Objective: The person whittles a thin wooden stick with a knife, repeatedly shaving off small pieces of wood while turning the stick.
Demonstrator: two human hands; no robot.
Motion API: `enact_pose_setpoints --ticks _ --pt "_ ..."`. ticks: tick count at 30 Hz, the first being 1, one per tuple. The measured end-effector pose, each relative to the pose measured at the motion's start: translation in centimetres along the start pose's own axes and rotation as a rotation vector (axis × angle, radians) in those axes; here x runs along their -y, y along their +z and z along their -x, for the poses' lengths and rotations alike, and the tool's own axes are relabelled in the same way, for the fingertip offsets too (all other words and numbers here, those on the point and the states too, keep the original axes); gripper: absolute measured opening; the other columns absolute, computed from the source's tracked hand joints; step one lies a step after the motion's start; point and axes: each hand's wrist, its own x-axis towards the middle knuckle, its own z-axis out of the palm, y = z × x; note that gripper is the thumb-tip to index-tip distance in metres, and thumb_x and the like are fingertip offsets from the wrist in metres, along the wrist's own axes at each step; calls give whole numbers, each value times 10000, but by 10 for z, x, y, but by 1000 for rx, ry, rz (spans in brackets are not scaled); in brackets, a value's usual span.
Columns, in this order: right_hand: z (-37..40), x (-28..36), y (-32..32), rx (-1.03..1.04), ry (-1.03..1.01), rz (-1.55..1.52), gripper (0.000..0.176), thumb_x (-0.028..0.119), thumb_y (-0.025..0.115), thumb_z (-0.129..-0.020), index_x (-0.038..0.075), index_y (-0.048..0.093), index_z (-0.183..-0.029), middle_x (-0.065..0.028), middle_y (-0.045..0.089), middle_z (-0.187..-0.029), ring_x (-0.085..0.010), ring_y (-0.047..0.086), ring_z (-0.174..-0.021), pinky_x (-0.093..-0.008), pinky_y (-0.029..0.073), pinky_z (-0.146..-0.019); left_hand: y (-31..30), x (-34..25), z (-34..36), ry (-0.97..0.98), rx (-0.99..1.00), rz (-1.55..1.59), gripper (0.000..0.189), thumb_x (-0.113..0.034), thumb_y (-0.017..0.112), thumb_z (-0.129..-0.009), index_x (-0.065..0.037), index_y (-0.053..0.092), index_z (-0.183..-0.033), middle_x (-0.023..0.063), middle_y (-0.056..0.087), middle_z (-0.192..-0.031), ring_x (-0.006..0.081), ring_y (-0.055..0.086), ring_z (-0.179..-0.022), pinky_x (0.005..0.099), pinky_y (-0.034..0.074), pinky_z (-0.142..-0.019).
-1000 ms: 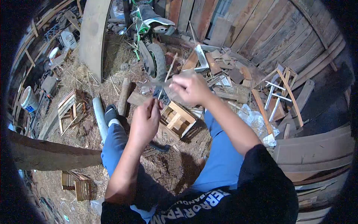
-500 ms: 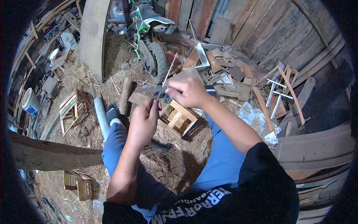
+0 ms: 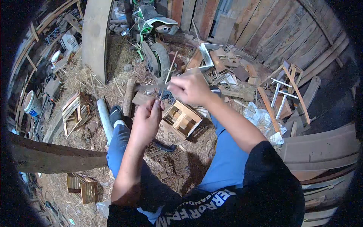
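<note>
My left hand (image 3: 148, 119) pinches the lower end of a thin wooden stick (image 3: 172, 68), which points up and away from me. My right hand (image 3: 192, 89) is closed just above and to the right, around what looks like a knife. Its flat grey blade (image 3: 151, 86) sticks out to the left and crosses the stick; the handle is hidden in the fist. Beneath my hands, a small slatted wooden crate (image 3: 184, 120) stands on the ground between my legs.
Wood scraps (image 3: 234, 64) lie piled ahead on the right, near a plastic bag (image 3: 261, 119). A motorcycle (image 3: 155, 41) stands ahead. More slatted crates (image 3: 89, 192) sit on the left, below a thick beam (image 3: 56, 155). A white bucket (image 3: 33, 103) is far left.
Both hands stay close together around the stick. The stick and blade have shifted slightly against each other, and the whole view has moved a little.
</note>
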Motion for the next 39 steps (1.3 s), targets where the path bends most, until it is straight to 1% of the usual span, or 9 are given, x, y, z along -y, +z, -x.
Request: enact_pose_setpoints --ticks 9,13,17,20,25,29,33,36,39 --pt "-6 4 -2 14 -41 86 314 395 670 -950 124 653 -791 -148 593 -601 -362 633 -563 -457 474 -510 -2 -8 1 -29 -34 81 259 -195 480 -1094 -40 586 -915 -52 457 -669 39 406 -591 245 322 -524" --pt "-13 -38 -1 -12 225 105 316 396 654 -963 119 658 -811 -162 574 -577 -366 633 -565 -475 481 -540 0 -3 1 -33 7 17 278 -204 477 -1097 -44 583 -895 -57 446 -647 40 394 -571 246 301 -504" --pt "-4 -1 -10 41 0 56 371 396 622 -988 90 623 -778 -168 590 -616 -382 631 -588 -501 463 -551 1 -6 3 17 7 45 279 -202 477 -1098 -40 587 -899 -61 450 -651 39 389 -567 246 301 -503" --pt "-10 -37 -4 16 295 46 372 375 640 -977 86 606 -745 -160 575 -599 -368 615 -569 -497 447 -540 -2 3 1 -15 38 59 267 -204 476 -1101 -38 595 -928 -71 441 -653 35 379 -567 238 297 -506" --pt "4 -3 -3 92 11 63 330 438 601 -977 149 648 -824 -140 647 -653 -371 676 -627 -502 520 -564 -3 0 4 -77 73 119 275 -226 470 -1103 -58 590 -922 -72 453 -648 26 372 -530 222 274 -476" --pt "-6 -18 0 102 204 32 359 462 612 -968 152 626 -789 -120 640 -638 -366 678 -629 -500 517 -565 -4 1 1 -149 32 276 258 -275 472 -1099 -109 574 -928 -76 446 -634 41 376 -478 226 267 -425" --pt "-1 6 3 -40 -95 -25 317 348 659 -965 85 636 -789 -145 560 -563 -338 605 -511 -462 439 -485 -8 -6 5 -202 131 353 249 -294 465 -1096 -127 552 -933 -76 409 -640 54 351 -465 237 260 -411" --pt "-10 -16 -4 57 289 -43 309 342 663 -961 97 643 -773 -140 549 -546 -342 601 -512 -454 441 -491 -9 -2 3 -232 146 413 240 -293 465 -1096 -134 536 -930 -77 394 -648 49 326 -463 237 247 -405" --pt "-2 -8 -7 26 104 -22 305 331 649 -971 94 649 -779 -148 550 -556 -357 606 -539 -456 445 -510 -11 -3 7 -250 222 459 223 -305 481 -1085 -156 518 -922 -81 396 -668 47 338 -479 230 247 -407"
